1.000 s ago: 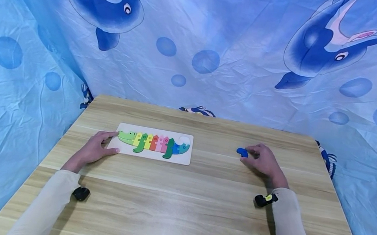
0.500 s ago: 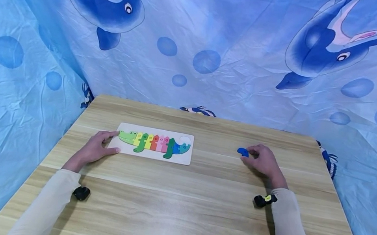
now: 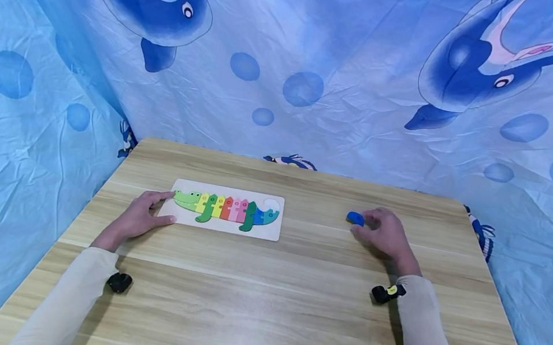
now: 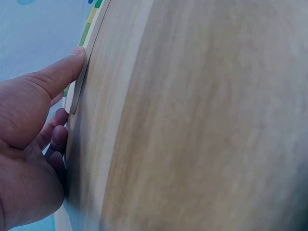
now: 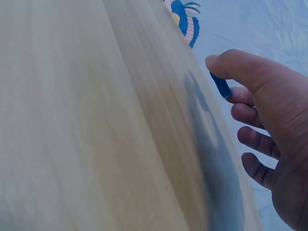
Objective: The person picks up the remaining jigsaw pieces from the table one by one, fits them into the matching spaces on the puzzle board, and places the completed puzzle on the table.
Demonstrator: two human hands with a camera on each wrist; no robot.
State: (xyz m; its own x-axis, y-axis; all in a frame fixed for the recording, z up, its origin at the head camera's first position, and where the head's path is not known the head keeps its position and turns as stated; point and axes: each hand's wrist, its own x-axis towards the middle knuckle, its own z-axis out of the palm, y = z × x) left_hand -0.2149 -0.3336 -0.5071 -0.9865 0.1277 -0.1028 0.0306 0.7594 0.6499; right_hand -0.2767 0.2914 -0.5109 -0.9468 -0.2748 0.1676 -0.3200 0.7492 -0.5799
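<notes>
A white puzzle board (image 3: 186,219) lies flat on the table, filled with a crocodile of coloured pieces; a bare white round patch shows by its tail. My left hand (image 3: 137,215) rests at the board's left end, index fingertip by the crocodile's head and thumb on the near edge. In the left wrist view the thumb (image 4: 62,72) lies straight along that edge. To the right, my right hand (image 3: 386,232) pinches a small blue puzzle piece (image 3: 355,218) between thumb and fingers. In the right wrist view the blue piece (image 5: 220,86) shows edge-on, above the table, mostly hidden by the thumb.
The wooden table (image 3: 260,298) extends between and in front of both hands. A blue cloth (image 3: 346,117) with printed dolphins hangs behind it and at both sides. Small black cameras sit at both sleeve cuffs, such as the right wrist camera (image 3: 386,294).
The blue piece has turned in my right fingers and now lies flatter, slightly farther left and up in the head view. My left hand and the board stay put.
</notes>
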